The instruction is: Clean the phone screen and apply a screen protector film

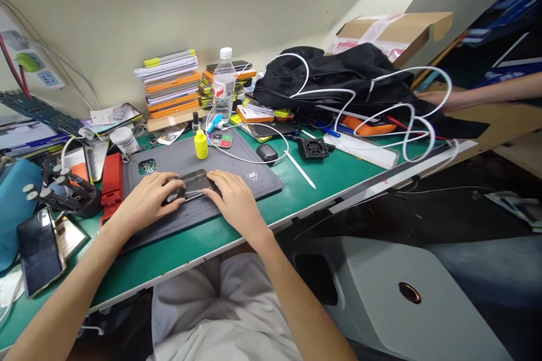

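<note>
A dark smartphone (197,181) lies sideways on the grey work mat (262,177), its glossy screen facing up. My left hand (152,196) grips its left end, thumb along the near edge and fingers over the far side. At the opposite end, my right hand (234,197) holds the phone between thumb and fingers. My fingertips cover both ends of it. Just beyond the phone stands a small yellow bottle (201,145). Tiny screws sit in a mat recess (147,166) to the left.
A red tool (112,186) and a screwdriver holder (70,194) stand left. Behind are stacked phone boxes (173,87) and a water bottle (224,84). A black earbud case (266,152), white stylus (300,170), small fan (313,148) and looping white cable lie right. Another person's arm (486,93) reaches toward a black bag (339,79).
</note>
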Demonstrator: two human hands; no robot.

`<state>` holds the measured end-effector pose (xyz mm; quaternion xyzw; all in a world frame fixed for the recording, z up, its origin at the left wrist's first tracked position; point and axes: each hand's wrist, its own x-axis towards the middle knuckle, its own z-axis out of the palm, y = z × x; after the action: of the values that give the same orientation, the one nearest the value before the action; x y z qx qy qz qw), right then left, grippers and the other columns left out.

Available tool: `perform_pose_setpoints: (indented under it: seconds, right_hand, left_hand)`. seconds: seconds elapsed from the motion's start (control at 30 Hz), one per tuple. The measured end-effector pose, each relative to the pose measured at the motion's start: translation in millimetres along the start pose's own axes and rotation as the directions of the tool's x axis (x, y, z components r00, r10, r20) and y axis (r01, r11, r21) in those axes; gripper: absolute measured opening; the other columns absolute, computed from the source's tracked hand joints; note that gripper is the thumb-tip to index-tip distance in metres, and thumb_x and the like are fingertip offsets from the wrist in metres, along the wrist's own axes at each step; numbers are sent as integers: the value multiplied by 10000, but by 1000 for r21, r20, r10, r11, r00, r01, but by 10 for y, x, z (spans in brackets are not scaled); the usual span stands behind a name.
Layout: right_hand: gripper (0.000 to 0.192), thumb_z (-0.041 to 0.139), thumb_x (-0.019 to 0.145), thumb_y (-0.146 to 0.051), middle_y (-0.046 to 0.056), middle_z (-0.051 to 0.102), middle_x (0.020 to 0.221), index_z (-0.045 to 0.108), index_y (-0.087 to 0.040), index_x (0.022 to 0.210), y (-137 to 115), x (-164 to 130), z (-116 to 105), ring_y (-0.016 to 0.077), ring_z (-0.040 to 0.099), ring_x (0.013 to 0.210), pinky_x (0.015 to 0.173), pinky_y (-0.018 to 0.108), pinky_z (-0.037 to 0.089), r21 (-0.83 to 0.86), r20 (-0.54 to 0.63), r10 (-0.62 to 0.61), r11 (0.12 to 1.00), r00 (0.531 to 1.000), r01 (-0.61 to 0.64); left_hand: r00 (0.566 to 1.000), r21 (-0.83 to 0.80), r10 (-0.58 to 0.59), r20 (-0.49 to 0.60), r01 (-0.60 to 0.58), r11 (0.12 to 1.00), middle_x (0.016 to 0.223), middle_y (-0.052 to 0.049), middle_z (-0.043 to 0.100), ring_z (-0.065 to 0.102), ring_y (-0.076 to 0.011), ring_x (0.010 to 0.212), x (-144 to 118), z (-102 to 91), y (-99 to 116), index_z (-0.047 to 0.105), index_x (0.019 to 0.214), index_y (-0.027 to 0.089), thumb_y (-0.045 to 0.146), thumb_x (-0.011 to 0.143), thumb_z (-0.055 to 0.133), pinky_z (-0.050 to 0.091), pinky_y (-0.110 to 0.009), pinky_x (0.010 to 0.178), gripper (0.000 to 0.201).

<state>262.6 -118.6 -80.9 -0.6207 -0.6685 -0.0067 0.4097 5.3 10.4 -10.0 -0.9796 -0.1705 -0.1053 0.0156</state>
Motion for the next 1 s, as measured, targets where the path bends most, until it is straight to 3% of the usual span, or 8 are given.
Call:
perform_pose_setpoints:
  seconds: [0.17, 0.3, 0.5, 1.0]
  right_hand:
    - [381, 784, 1169, -379, 179, 826, 1491, 798, -118, 1447, -3, -5, -15, 347, 759, 1450, 1274, 503, 579, -3, 8, 21, 1000, 1000, -21]
    - [403, 800, 1158, -384, 172, 834, 1475, 800, -105, 1448, -10, -1, -13, 346, 768, 1429, 1262, 498, 587, -12, -5, 18, 1000, 1000, -18]
    - [405, 811, 1149, -372, 176, 834, 1474, 803, -105, 1453, -9, 1, -11, 350, 767, 1433, 1263, 508, 592, -6, -10, 15, 1000, 1000, -15]
    - [413, 771, 1175, -367, 176, 814, 1526, 800, -120, 1505, -22, 5, -28, 353, 747, 1476, 1297, 523, 576, -15, 25, 35, 999, 999, -34]
  left_hand:
    - [1000, -10, 4, -4, -4, 1000, 1564, -194, 727, 735, -387, 1325, 20, 5, -17, 778, 1469, 205, 694, 1243, 455, 602, -582, 1170, 628]
    - [1000, 8, 25, -13, -25, 1000, 1559, -207, 735, 741, -403, 1343, 30, 11, -26, 754, 1619, 244, 751, 1215, 455, 613, -595, 1160, 714]
    - [999, 64, 36, 7, -36, 997, 1559, -217, 732, 750, -394, 1335, 29, 23, -24, 749, 1674, 281, 707, 1242, 412, 634, -591, 1141, 695]
    - [1000, 7, -11, 11, 11, 1000, 1559, -215, 714, 715, -383, 1358, 16, 68, -38, 753, 1673, 307, 687, 1252, 411, 604, -607, 1195, 663]
